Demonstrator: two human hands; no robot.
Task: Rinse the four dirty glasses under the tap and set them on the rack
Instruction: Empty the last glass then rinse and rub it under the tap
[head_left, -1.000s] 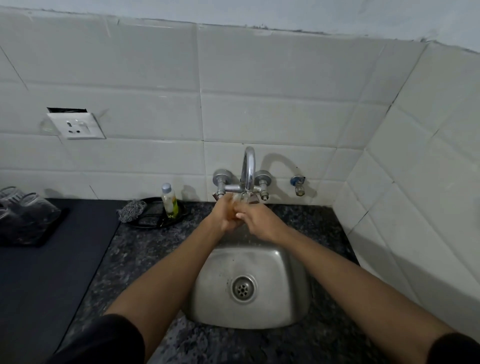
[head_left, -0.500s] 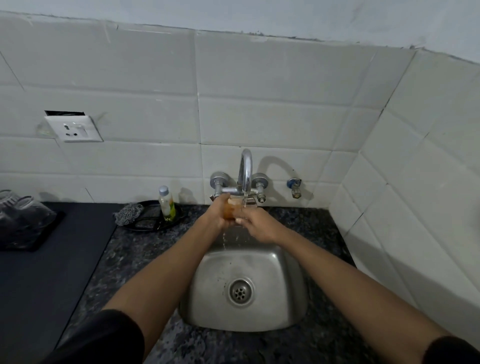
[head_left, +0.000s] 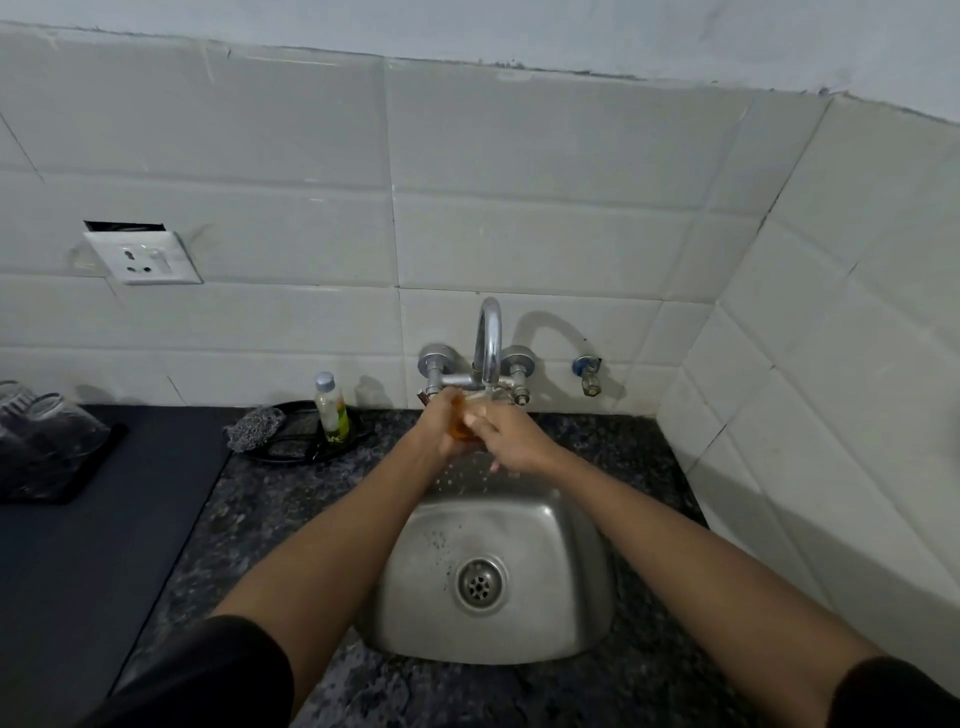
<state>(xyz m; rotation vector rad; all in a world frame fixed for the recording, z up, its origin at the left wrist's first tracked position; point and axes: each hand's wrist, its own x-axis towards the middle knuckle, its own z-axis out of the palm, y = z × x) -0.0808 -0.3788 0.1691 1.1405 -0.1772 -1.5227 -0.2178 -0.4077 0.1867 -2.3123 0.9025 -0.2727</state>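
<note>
Both my hands meet right under the spout of the chrome tap (head_left: 488, 338), above the back of the steel sink (head_left: 576, 613). My left hand (head_left: 439, 426) grips a small glass (head_left: 461, 427) that looks amber between the fingers. My right hand (head_left: 511, 439) presses against the glass's rim from the right, fingers over its mouth. Water drips off the hands into the sink. At the far left, upturned clear glasses (head_left: 49, 423) stand on a dark rack mat (head_left: 78, 483).
A black dish (head_left: 291, 449) left of the tap holds a steel scrubber (head_left: 254, 428) and a small soap bottle (head_left: 331, 408). White tiled walls close the back and the right side. A wall socket (head_left: 141, 257) sits above the dark counter at left. A small valve (head_left: 589, 374) sticks out right of the tap.
Water now falls from the hands and spatters the sink's back wall. The hands have stayed under the spout, with the amber glass showing more between them.
</note>
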